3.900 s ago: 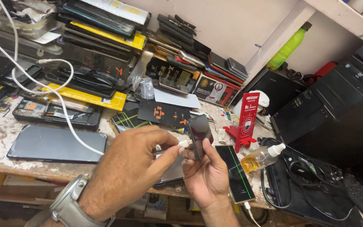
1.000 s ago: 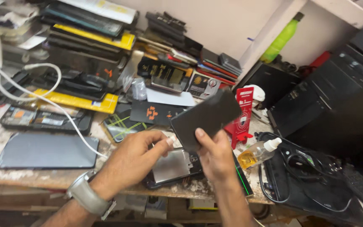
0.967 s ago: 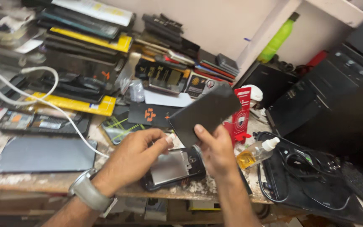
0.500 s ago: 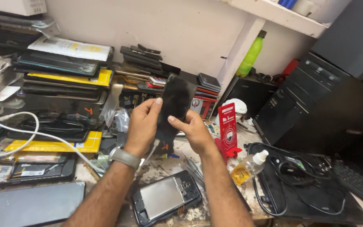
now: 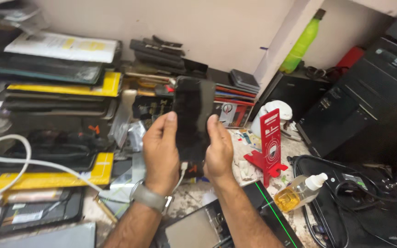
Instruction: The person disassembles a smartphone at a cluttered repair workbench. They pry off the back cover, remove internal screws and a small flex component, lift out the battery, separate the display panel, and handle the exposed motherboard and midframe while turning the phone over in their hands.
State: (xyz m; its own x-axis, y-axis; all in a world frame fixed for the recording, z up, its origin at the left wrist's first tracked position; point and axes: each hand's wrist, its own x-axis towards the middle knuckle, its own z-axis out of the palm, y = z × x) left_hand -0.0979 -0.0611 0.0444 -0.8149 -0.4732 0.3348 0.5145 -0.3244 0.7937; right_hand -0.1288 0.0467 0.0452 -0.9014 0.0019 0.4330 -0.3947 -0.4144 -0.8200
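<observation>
While both hands lift a flat black phone screen panel [image 5: 193, 120] upright above the cluttered worktop [image 5: 249, 151], left hand [image 5: 161, 149] and right hand [image 5: 218, 148] each close a grip on 1 edge; the opened grey phone body [image 5: 197, 229] lies below, apparently awaiting it.

Both hands hide the black phone's [image 5: 191, 119] lower edges.

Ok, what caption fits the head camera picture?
Both hands, left and right, hold a dark phone upright above a cluttered workbench.

Black phone [image 5: 192, 120]; red stand [image 5: 269, 142]; green bottle [image 5: 302, 43].
</observation>
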